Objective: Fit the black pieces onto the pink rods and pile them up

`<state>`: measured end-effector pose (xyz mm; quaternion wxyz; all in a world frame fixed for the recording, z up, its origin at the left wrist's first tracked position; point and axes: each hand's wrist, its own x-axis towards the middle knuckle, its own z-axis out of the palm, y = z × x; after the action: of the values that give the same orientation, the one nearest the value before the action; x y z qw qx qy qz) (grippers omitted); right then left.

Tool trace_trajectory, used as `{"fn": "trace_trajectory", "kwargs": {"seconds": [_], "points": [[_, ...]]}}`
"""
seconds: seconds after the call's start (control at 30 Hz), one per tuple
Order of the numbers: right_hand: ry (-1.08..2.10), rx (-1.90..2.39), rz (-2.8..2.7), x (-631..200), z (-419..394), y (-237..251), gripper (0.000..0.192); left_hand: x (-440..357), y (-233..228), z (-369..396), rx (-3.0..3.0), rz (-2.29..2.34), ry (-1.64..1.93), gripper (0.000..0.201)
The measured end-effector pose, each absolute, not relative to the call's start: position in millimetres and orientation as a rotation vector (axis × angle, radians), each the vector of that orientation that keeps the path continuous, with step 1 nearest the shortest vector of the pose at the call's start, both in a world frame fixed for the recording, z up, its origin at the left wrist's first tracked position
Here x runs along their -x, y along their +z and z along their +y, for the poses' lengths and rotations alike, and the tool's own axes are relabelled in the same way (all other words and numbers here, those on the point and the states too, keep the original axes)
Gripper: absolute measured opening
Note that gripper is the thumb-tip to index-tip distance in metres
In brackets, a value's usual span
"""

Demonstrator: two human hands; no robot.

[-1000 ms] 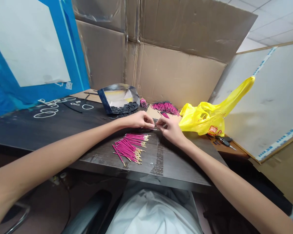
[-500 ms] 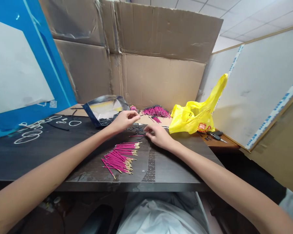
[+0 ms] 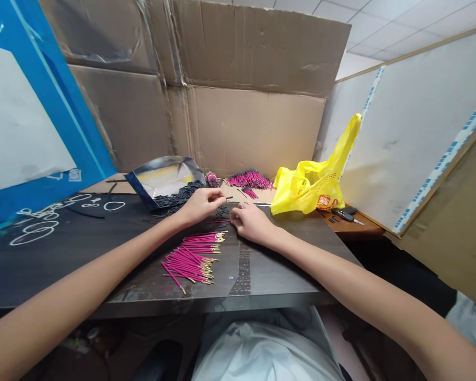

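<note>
My left hand (image 3: 201, 204) pinches a short black tube piece (image 3: 228, 198) just above the dark table (image 3: 103, 248). My right hand (image 3: 249, 221) rests on the table with fingers curled beside a single pink wire (image 3: 218, 221); what it holds is hidden. A pile of pink wires with gold tips (image 3: 192, 257) lies in front of both hands. Loose black tube pieces (image 3: 221, 212) are scattered between the hands, and more of them spill from an open foil bag (image 3: 164, 180) behind my left hand.
Another heap of pink wires (image 3: 250, 180) lies at the back against the cardboard wall (image 3: 254, 127). A yellow plastic bag (image 3: 313, 182) sits at the right, with keys (image 3: 346, 214) beside it. White rings (image 3: 35, 227) lie at the left near a blue board (image 3: 31, 116).
The hands, joined a second ago over one wire, have parted. My left hand moved back toward the black pieces. My right hand lowered onto the table. The camera tilted up.
</note>
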<state>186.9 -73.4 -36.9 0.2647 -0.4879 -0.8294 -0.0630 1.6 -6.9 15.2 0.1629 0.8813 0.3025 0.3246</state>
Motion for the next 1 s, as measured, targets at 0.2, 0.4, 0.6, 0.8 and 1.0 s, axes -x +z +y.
{"fn": "trace_trajectory", "kwargs": {"seconds": [0.2,0.4,0.6,0.8,1.0], "points": [[-0.306,1.347,-2.266,-184.7,-69.2,-41.4,0.013,-0.9,9.4,-5.9,-2.56,0.891,0.887,0.031],[0.082,1.237,-1.89,-193.1,-64.5,-35.9,0.013,-4.6,12.1,-12.6,-2.466,0.805,0.849,0.032],[0.331,1.117,-1.704,-202.1,-58.4,-31.9,0.012,-8.0,14.4,-18.4,-2.394,0.794,0.776,0.031],[0.33,1.135,-1.701,-203.2,-57.3,-31.7,0.012,-8.2,9.4,-15.3,-2.392,0.804,0.794,0.031],[0.252,1.184,-1.704,-201.5,-66.0,-25.2,0.01,-7.6,8.6,-12.2,-2.388,0.82,0.816,0.032]]}}
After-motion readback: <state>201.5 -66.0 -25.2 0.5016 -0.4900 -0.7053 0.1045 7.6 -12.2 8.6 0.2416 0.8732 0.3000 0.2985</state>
